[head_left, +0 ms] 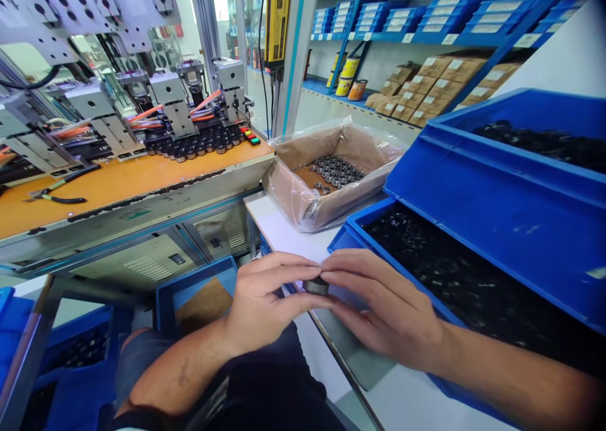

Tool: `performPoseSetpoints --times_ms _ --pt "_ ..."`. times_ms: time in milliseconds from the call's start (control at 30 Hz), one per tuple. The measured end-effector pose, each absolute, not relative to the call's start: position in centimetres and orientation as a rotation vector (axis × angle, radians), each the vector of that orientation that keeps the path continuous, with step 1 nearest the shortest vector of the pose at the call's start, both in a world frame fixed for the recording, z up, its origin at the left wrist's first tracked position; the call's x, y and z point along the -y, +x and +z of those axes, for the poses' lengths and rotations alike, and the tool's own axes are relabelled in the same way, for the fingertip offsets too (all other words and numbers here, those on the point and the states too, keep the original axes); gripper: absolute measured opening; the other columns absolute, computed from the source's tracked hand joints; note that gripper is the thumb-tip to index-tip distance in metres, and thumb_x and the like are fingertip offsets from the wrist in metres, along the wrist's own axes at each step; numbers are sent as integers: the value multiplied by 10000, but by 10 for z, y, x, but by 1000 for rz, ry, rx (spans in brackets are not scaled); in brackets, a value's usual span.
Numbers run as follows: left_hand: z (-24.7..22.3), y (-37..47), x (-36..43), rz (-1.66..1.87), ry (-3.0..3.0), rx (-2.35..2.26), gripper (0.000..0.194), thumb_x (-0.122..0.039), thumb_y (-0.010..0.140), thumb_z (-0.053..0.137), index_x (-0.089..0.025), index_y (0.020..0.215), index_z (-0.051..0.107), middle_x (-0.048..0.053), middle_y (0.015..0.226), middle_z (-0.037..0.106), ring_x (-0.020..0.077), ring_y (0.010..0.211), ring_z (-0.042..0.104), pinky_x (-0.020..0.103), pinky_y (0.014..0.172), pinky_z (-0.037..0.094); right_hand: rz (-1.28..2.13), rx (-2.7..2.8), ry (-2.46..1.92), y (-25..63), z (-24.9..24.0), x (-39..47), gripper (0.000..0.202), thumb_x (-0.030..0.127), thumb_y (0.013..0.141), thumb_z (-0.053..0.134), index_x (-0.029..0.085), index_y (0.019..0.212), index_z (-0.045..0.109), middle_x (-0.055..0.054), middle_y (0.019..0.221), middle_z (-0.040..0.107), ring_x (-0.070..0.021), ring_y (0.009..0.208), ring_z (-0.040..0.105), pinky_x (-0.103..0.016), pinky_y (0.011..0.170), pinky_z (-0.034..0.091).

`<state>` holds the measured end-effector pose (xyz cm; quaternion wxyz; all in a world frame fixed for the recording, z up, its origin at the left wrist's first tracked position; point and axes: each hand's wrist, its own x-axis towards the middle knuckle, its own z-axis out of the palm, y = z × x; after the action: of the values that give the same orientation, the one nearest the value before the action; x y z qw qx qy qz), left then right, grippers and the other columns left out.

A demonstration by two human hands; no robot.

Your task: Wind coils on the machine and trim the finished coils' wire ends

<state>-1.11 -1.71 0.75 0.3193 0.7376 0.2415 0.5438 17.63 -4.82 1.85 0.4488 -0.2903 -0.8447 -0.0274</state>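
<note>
A small round black part with a metallic grey rim (315, 285) is pinched between both hands, above the edge of the white table. My left hand (267, 295) grips it from the left, thumb below and fingers above. From the right, my right hand (383, 305) closes on the same part with its fingertips. The fingertips cover much of its top. Just right of my right hand is a blue bin (353, 229) filled with small black pieces. Beyond the hands, a cardboard box (350, 204) lined with clear plastic contains many small metallic parts.
An orange-topped machine bench (227, 166) stands at left with rows of black round parts (199, 144), pliers (61, 188) and coloured buttons (250, 136). Another blue bin (473, 185) sits above the right one. A blue tray (163, 298) lies low at left.
</note>
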Motion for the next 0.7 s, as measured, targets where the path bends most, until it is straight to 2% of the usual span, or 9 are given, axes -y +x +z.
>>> performPoseSetpoints --times_ms 133,233,333,433,600,700 --pt "1 -8 22 1484 2021 -665 245 -190 715 821 -193 955 771 76 874 792 177 755 745 262 689 587 -56 2102 -755 177 20 51 275 6 879 566 122 1128 566 -105 975 631 -183 938 630 -316 790 598" --pt "-2 -6 25 1437 1957 -673 249 -161 723 813 -198 964 765 72 900 791 183 804 742 275 742 576 -70 2118 -766 177 19 52 264 12 886 556 115 1129 560 -110 976 626 -183 928 624 -315 784 598" --pt "-5 -4 25 1365 1771 -694 300 -207 698 839 -196 986 757 99 1016 758 210 951 707 308 844 559 -155 2106 -753 177 16 50 293 7 874 566 115 1146 560 -117 981 626 -204 942 621 -358 777 599" --pt "-10 1 23 1287 1475 -637 323 -280 683 853 -175 970 749 92 983 722 180 898 676 284 803 550 -212 2078 -750 178 15 48 308 24 865 601 120 1156 570 -120 990 632 -213 942 628 -377 780 599" --pt "-21 2 18 992 1092 -421 385 -410 848 695 -210 1177 676 76 949 747 168 858 700 309 831 555 -92 2070 -777 182 20 44 295 65 890 615 137 1172 566 -125 1043 620 -204 980 626 -364 823 590" --pt "-20 -5 14 1090 1354 -448 329 -331 884 662 -226 1195 679 86 1047 744 184 971 691 310 896 538 -64 2074 -744 182 22 43 291 33 880 614 117 1155 568 -125 1019 612 -203 976 615 -358 825 583"
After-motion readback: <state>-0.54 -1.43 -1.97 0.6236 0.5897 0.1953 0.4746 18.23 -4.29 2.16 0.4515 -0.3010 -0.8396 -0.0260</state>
